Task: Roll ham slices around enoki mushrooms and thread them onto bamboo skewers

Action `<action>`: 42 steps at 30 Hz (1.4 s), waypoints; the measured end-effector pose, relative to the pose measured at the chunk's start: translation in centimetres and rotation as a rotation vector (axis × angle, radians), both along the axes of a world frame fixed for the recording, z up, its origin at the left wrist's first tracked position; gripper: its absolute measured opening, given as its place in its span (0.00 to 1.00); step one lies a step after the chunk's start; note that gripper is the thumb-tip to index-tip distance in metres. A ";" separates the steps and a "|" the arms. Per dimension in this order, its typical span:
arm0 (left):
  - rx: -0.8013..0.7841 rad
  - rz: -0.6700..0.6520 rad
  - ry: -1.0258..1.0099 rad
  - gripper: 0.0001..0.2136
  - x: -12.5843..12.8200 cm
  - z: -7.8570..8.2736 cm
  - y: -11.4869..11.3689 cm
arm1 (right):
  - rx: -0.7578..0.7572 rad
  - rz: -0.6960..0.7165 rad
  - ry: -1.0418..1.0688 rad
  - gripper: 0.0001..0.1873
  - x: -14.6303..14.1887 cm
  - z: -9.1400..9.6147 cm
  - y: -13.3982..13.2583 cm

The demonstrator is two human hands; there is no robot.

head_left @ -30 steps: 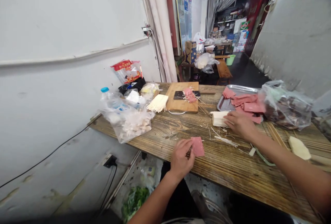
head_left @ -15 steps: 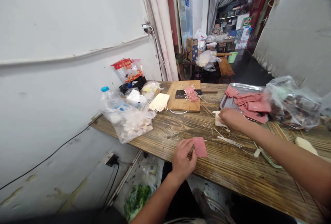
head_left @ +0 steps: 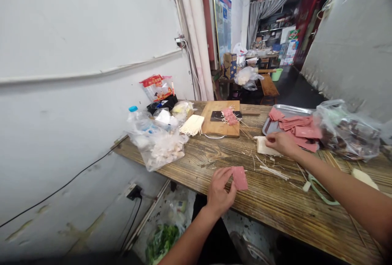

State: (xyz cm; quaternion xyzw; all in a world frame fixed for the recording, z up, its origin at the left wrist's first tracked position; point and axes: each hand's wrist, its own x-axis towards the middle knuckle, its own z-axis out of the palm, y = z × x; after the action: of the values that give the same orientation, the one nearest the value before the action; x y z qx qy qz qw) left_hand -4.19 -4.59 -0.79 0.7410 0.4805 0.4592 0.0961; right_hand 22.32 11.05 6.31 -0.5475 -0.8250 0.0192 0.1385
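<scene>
Between the thumb and fingers of my left hand (head_left: 219, 190) is a thin pink meat slice (head_left: 240, 178), held over the near edge of the wooden table (head_left: 196, 163). My right hand (head_left: 280, 142) pinches at a white clump of enoki mushrooms (head_left: 262, 145) lying on the table; its fingertips are partly hidden. Loose enoki strands (head_left: 274, 172) are scattered just nearer to me. Behind the right hand, a metal tray (head_left: 289, 109) holds stacked pink slices (head_left: 295, 124). Pink rolls with enoki (head_left: 230, 116) rest across a dark knife blade on the cutting board (head_left: 211, 110).
A fanned enoki bunch (head_left: 192, 125) lies left of the board, beside plastic bags (head_left: 163, 148) and a blue-capped bottle (head_left: 132, 110). Right of the tray sits a clear bag of dark food (head_left: 347, 132). Green-handled scissors (head_left: 321, 195) and thin skewers lie near my right forearm.
My right hand has shifted slightly to the right at the enoki clump, so more of the clump shows. My left hand still holds the slice. The whole view has shifted a little.
</scene>
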 end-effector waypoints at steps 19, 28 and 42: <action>-0.136 -0.260 -0.244 0.16 8.9 8.8 3.6 | -0.262 -0.083 1.047 0.21 2.7 4.4 -8.4; -0.242 -0.334 -0.122 0.10 11.0 9.5 3.5 | -0.228 -0.104 1.121 0.24 0.5 3.6 -11.8; -0.423 -0.527 0.416 0.12 8.9 11.7 5.2 | 0.515 0.372 -0.293 0.08 0.7 3.3 -12.4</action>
State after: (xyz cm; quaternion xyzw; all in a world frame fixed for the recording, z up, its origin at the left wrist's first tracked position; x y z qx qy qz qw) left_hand 4.67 0.64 10.86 0.8798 0.3673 0.1499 0.2620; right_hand 23.06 -1.35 9.58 -0.3318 -0.8996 -0.2435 0.1462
